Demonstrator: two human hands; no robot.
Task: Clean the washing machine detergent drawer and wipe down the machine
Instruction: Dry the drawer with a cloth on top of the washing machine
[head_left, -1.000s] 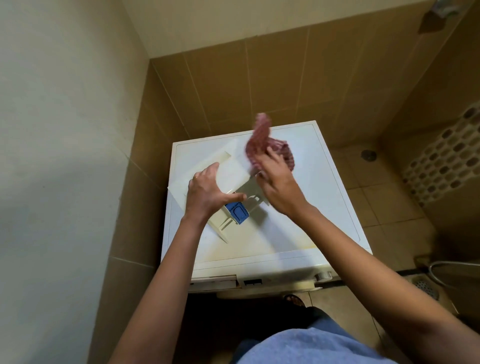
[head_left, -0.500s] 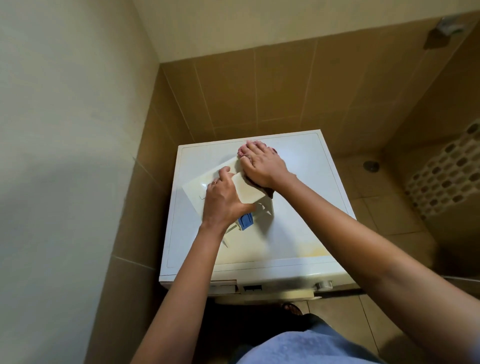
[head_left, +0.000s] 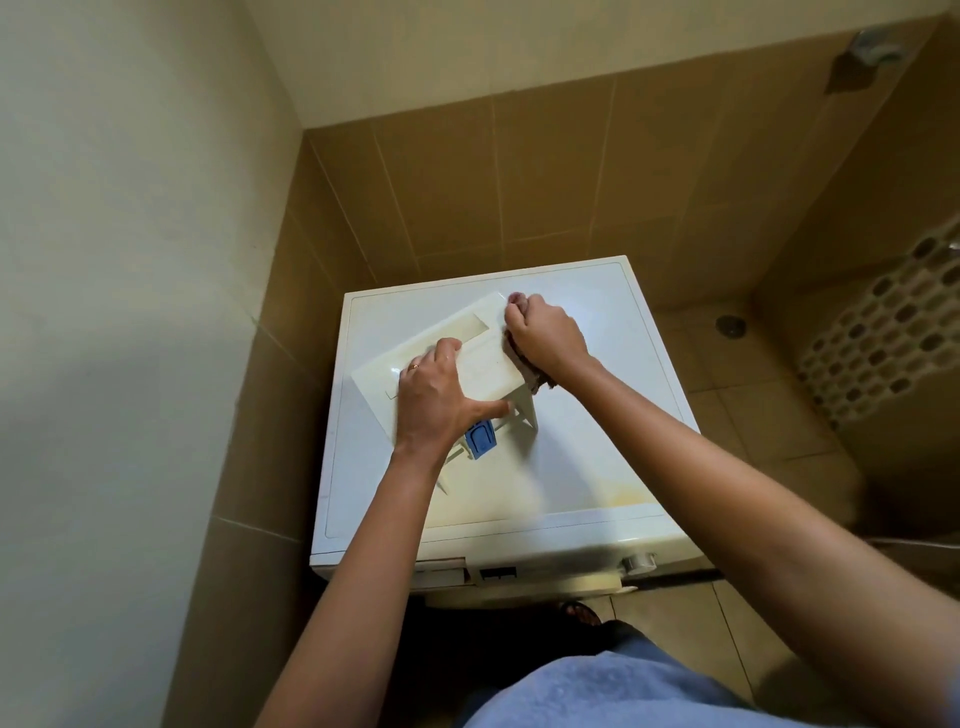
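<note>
The left hand (head_left: 435, 397) grips the cream plastic detergent drawer (head_left: 480, 364) while the right hand (head_left: 548, 338) clutches a reddish cloth (head_left: 531, 376) against it.

No writing, brand or number can be read anywhere. The washing machine (head_left: 597, 457), its front panel (head_left: 545, 566), the detergent drawer (head_left: 483, 364) and its blue insert (head_left: 480, 439) show no legible marks.

the white washing machine (head_left: 597, 467) stands on the tiled floor (head_left: 753, 415); the detergent drawer (head_left: 483, 358) lies askew on its flat top.
</note>
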